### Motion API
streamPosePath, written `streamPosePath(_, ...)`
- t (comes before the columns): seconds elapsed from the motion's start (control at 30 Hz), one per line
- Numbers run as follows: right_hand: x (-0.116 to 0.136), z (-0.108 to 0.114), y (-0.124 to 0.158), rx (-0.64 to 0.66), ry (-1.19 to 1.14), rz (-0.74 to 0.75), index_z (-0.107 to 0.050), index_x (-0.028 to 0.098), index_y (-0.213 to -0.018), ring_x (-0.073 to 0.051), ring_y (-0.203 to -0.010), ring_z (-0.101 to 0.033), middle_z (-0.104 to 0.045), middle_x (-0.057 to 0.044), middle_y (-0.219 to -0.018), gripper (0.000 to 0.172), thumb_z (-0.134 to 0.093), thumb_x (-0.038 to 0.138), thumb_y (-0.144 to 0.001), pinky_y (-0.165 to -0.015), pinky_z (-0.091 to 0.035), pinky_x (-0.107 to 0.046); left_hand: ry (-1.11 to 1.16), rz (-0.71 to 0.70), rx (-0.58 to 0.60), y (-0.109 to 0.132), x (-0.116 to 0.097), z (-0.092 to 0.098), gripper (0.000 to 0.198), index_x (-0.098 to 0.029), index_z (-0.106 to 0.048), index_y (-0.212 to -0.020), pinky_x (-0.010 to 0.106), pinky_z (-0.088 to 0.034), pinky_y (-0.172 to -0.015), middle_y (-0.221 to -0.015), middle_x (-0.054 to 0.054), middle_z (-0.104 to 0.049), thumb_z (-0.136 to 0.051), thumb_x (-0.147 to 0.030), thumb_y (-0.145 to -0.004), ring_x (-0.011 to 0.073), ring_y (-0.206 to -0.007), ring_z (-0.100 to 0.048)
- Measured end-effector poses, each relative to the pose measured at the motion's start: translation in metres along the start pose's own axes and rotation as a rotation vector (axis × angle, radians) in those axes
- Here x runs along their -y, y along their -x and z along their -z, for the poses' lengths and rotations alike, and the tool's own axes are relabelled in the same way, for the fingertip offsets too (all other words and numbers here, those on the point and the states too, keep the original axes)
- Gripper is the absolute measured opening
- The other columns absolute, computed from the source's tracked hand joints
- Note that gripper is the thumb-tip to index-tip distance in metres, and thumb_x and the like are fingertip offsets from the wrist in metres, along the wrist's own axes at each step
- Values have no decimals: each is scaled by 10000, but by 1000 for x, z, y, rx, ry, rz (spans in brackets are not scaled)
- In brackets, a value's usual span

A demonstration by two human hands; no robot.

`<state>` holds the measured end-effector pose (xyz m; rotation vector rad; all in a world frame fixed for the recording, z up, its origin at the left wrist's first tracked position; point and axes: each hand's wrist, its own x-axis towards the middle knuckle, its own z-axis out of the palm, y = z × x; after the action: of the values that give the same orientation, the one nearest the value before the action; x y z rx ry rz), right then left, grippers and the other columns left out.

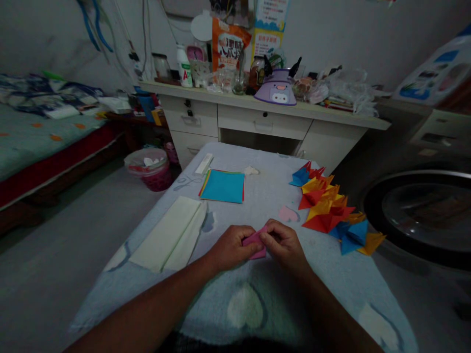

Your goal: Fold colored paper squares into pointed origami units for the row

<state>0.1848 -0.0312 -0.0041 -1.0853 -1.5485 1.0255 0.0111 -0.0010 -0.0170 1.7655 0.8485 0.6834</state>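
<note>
A small folded piece of pink paper (256,240) is held between my two hands over the near middle of the table. My left hand (232,246) grips its left side, thumb on top. The fingers of my right hand (282,243) pinch its upper right edge. Part of the paper is hidden under my fingers. Beyond my hands lies a stack of square coloured paper (223,186), a blue sheet on top. To the right, folded paper cranes (324,201) in red, orange and blue stand in a crowded row.
A cloth (307,314) with heart shapes covers the table. Pale folded paper (171,233) lies to the left, a small white box (204,164) at the far left. Behind stands a cluttered white desk (235,110); a pink waste bin (156,176) and a front-loading washing machine (423,142) flank the table.
</note>
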Motion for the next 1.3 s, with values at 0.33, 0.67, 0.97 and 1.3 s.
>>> streamPosePath(0.33,0,5,-1,-73,-23,2,-616,183,-709,-104,-611,-474,-505,24,-673,170,-625,283,-847,-566,-359,-237,11,75,26,0,1,-5,283,-148,-499,-620,209,-243,-502,-588,-50,-413,-625,-352,-771,81,-554,-370)
streamPosePath(0.67,-9,9,-5,-326,-277,-85,-611,188,-725,-87,-480,-448,-505,49,-539,187,-684,343,-798,-475,-357,-215,312,82,-141,-4,0,-1,309,-109,-616,-711,219,-306,-542,-624,-11,-509,-630,-406,-793,95,-584,-432)
streamPosePath(0.97,-2,9,-6,-25,-72,-228,-541,178,-659,-78,-473,-359,-417,62,-517,266,-643,382,-797,-461,-261,-218,482,69,-438,-6,-3,11,255,-136,-587,-697,198,-328,-538,-598,-41,-494,-692,-359,-762,78,-562,-432)
streamPosePath(1.3,-8,-1,-4,66,-31,-202,-571,158,-726,-101,-589,-383,-438,33,-629,326,-590,459,-849,-536,-281,-228,501,95,-274,-8,2,1,288,-108,-649,-744,212,-331,-529,-611,-9,-544,-704,-390,-754,85,-556,-448)
